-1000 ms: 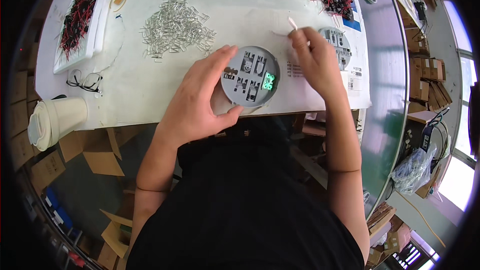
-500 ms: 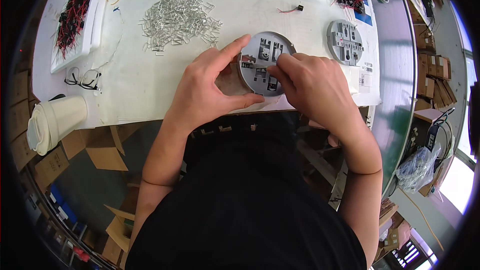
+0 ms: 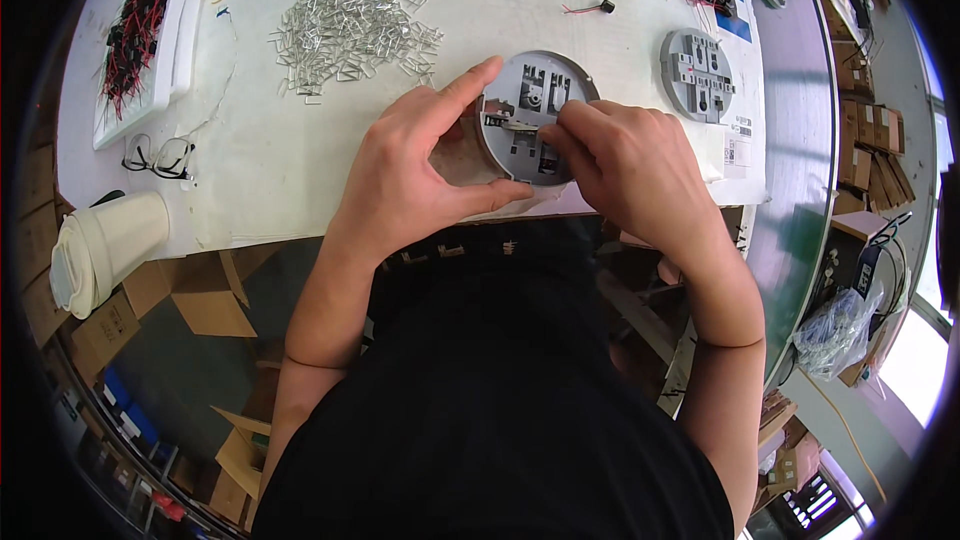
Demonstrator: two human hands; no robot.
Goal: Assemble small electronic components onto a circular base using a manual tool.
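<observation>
white table (image 3: 245, 195): we are working at its near edge
grey case (image 3: 508, 86): we are seeing it between our hands, round, without a long axis
left hand (image 3: 400, 162): spread wide, we are gripping the case's left rim
right hand (image 3: 638, 152): nearer the case's middle, we are bunching fingertips; what they pinch, we cannot tell

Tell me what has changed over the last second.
The right hand has come down and left in view, onto the round grey housing, which has shifted slightly right relative to the metal clips. The green glow no longer shows; the hand covers that side. The left hand still holds the housing's rim. The clips, second grey housing and glasses lie as before.
</observation>
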